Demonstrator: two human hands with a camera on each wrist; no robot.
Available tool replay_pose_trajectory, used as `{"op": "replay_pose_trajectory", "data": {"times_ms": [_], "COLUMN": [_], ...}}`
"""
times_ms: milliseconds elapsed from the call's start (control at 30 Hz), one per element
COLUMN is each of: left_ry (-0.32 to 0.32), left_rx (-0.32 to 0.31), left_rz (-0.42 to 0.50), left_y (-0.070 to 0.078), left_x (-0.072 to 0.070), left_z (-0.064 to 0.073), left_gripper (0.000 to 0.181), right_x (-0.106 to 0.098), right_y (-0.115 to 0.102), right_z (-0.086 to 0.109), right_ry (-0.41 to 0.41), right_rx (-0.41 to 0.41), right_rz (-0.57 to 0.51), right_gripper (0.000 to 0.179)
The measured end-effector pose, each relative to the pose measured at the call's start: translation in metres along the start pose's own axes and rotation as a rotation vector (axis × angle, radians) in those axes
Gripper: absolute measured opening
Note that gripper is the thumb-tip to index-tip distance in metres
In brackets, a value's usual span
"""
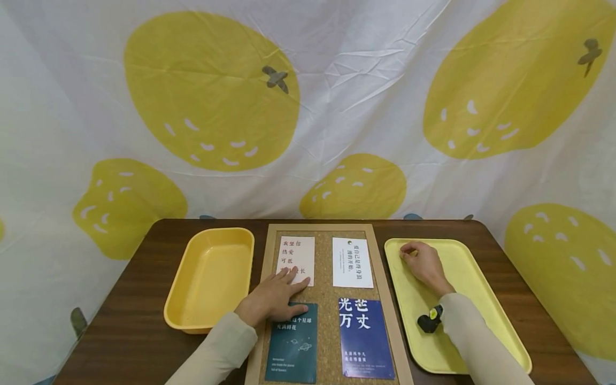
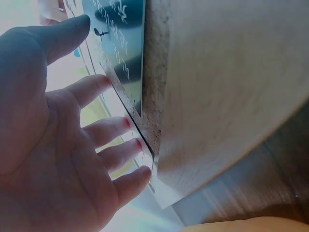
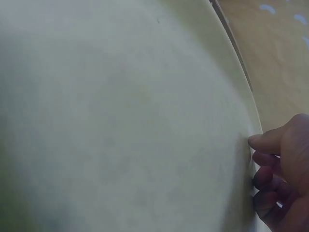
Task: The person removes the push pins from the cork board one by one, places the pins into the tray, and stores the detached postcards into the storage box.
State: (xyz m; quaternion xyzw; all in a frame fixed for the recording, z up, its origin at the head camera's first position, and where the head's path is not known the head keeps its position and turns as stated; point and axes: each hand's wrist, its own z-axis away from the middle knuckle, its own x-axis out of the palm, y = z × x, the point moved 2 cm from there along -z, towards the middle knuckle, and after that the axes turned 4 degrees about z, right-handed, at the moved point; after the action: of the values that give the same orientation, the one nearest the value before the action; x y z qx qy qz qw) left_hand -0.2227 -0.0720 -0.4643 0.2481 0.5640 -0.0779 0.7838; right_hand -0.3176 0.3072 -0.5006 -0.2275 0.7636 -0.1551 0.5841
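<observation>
A framed corkboard (image 1: 323, 267) lies on the dark wood-grained surface (image 1: 130, 315), its speckled cork edged by a smooth, pale wooden frame (image 1: 397, 334). Four flat rectangular cards rest on it: a pinkish card (image 1: 303, 250) and a white card (image 1: 350, 262) at the far end, a teal card (image 1: 291, 358) and a deep-blue card (image 1: 367, 334) at the near end. A small round pin (image 1: 349, 243) sits near the white card's top edge. The hands are well apart. The left hand (image 1: 274, 294) lies palm down with fingers spread, covering the lower part of the pinkish card and the teal card's upper edge. The right hand (image 1: 425, 264) is curled at the far left corner of a shallow, pale-yellow tray (image 1: 486, 326) with rounded corners; whether its fingers pinch anything cannot be told. Its forearm, in a cream sleeve (image 1: 481, 337), crosses the tray, with a small black device (image 1: 430, 320) by the cuff. Left of the board stands a deeper, glossy yellow basin (image 1: 209, 289). Creased white cloth (image 1: 346, 107) printed with yellow fruit hangs behind.
</observation>
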Motion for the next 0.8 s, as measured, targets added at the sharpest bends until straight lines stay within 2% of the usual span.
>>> {"op": "replay_pose_trajectory", "data": {"times_ms": [800], "left_ry": [-0.008], "left_rx": [0.0], "left_rz": [0.004], "left_y": [0.0004], "left_x": [-0.0014], "left_z": [0.0007], "left_gripper": [0.068], "right_x": [-0.0009], "right_y": [-0.0023], "right_z": [0.0012], "right_ry": [0.009], "right_rx": [0.007], "right_rz": [0.002], "right_gripper": [0.012]}}
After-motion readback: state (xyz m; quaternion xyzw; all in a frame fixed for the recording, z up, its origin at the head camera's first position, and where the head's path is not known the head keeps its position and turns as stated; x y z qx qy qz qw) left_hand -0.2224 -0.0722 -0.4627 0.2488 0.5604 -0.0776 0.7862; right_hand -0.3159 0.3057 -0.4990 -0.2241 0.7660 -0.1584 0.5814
